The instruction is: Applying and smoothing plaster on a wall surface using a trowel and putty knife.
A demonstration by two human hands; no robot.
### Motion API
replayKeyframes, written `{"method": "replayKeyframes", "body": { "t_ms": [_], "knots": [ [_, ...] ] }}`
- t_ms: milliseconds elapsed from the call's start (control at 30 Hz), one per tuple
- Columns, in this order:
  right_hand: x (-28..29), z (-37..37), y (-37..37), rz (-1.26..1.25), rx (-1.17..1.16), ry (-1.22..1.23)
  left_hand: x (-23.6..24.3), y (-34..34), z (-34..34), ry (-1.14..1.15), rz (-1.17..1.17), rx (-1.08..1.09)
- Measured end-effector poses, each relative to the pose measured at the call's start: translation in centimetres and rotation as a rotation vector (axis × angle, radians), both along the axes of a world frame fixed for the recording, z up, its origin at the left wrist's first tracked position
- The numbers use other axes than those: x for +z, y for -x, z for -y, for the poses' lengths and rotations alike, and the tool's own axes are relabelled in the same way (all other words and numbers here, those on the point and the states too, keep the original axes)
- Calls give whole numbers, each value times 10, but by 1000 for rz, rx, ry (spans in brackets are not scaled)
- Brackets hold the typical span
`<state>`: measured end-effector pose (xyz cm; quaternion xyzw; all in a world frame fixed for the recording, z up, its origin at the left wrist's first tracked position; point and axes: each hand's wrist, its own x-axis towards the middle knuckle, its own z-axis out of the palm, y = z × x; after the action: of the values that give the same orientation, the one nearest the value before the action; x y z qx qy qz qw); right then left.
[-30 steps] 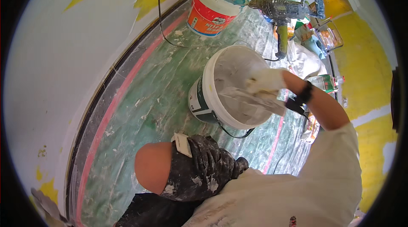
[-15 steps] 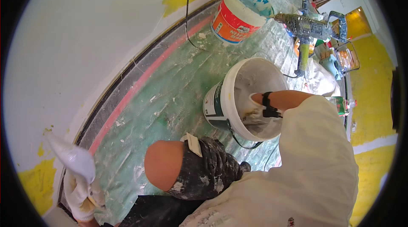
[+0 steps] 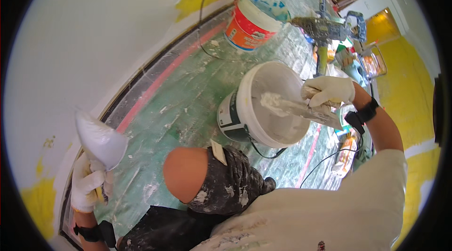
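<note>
White paste (image 3: 271, 102) sits on the end of a scraper (image 3: 300, 109) above the bucket (image 3: 230, 118).
The right hand's (image 3: 331, 92) grip is closed round the scraper; the left hand (image 3: 87, 185) grips a wide white tool (image 3: 100, 140) at near left. Best keep the blade level and move smoothly, so no paste slides off. Half a second earlier the right hand was down inside the bucket; now it is lifted clear, and the white tool is farther into view.

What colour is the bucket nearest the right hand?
The bucket is white with a white-and-dark-green label; best in the head view.
</note>
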<state>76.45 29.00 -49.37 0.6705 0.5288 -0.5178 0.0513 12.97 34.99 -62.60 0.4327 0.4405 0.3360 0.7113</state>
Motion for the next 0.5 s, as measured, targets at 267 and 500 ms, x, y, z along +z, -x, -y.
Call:
{"method": "replayKeyframes", "body": {
  "t_ms": [267,500],
  "knots": [
    [-5,-121,200,-200,553,-395,-2,67,30,19,-163,-168],
    [-134,-164,443,-859,795,-394,-14,95,85,91,-72,-80]
  ]
}}
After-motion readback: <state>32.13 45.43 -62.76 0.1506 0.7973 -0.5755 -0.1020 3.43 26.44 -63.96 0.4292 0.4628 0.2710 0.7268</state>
